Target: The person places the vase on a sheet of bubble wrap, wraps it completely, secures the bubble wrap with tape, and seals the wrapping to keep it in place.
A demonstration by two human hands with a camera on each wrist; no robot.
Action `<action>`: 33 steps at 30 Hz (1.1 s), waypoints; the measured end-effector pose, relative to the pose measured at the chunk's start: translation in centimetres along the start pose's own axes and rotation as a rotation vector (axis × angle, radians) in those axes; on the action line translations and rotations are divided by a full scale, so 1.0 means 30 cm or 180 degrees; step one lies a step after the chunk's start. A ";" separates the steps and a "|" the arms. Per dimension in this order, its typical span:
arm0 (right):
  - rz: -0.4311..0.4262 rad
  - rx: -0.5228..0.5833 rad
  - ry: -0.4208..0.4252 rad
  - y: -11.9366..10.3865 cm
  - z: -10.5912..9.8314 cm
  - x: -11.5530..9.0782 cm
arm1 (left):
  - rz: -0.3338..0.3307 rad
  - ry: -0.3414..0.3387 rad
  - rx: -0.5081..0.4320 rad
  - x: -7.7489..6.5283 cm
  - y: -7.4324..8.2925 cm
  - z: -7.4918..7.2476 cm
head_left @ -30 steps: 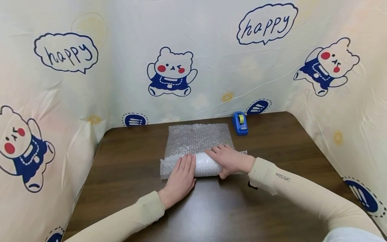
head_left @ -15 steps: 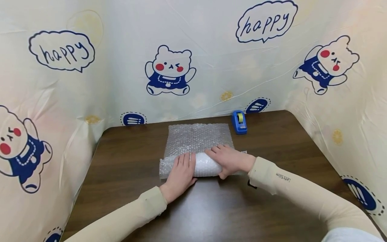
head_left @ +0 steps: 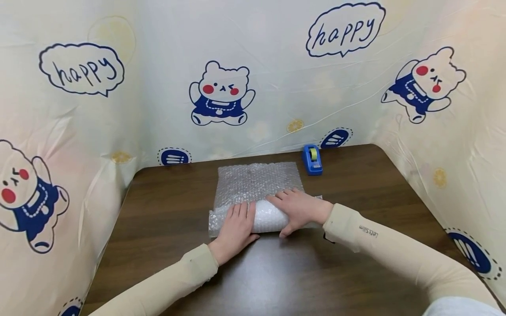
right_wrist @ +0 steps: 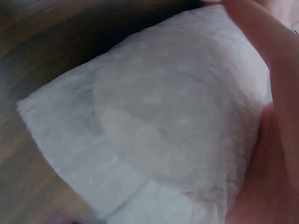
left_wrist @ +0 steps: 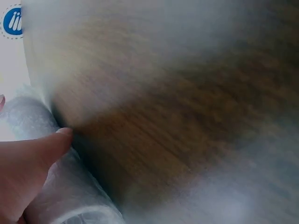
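Observation:
A sheet of bubble wrap (head_left: 257,182) lies on the table, its near part rolled into a thick roll (head_left: 270,218) around something white, whose kind the wrap hides. My left hand (head_left: 236,224) rests on the roll's left part with straight fingers, the thumb along the near side. On the right part lies my right hand (head_left: 301,208), its fingers stretched over the top and the thumb spread towards the near edge. In the right wrist view a round pale shape shows through the end of the bubble-wrap roll (right_wrist: 163,107), with loose wrap sticking out past it.
A blue tape dispenser (head_left: 312,160) with yellow tape stands at the back, right of the sheet. The brown wooden table (head_left: 166,193) is enclosed by a printed cloth (head_left: 269,79) at the back and both sides.
The right thumb has slid slightly left and towards the near side of the roll. The left hand has shifted slightly on the roll; the tape dispenser stays in place.

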State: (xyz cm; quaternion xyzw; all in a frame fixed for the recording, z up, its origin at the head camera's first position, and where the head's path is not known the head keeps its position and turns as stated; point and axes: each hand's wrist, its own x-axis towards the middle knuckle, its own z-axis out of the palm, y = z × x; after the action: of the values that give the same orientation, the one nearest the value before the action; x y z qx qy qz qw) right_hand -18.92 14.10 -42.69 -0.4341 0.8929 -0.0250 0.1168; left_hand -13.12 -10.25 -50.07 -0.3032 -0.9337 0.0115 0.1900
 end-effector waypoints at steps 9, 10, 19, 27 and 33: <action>0.0064 0.0272 0.0339 0.012 0.033 0.009 | 0.0026 0.0073 -0.0178 0.000 -0.007 0.001; 0.0047 0.0304 0.0343 0.014 0.031 0.010 | 0.0021 0.0071 -0.0209 0.001 -0.007 -0.001; -0.0096 -0.0164 0.1145 0.000 0.024 -0.007 | -0.0045 -0.0115 -0.0449 0.017 -0.014 -0.010; -0.0427 -0.1247 0.1579 -0.079 0.074 -0.035 | -0.0043 -0.0156 -0.0574 0.032 -0.021 0.002; -0.0128 -0.1374 0.1337 -0.121 0.120 -0.072 | -0.0056 -0.0212 -0.0638 0.040 -0.029 -0.010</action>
State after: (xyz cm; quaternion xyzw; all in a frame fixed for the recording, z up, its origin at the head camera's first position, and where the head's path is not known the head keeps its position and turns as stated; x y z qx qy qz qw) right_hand -14.00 13.74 -45.26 -0.4518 0.8734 0.0739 -0.1660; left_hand -14.41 -10.30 -49.25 -0.3119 -0.9386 -0.0736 0.1277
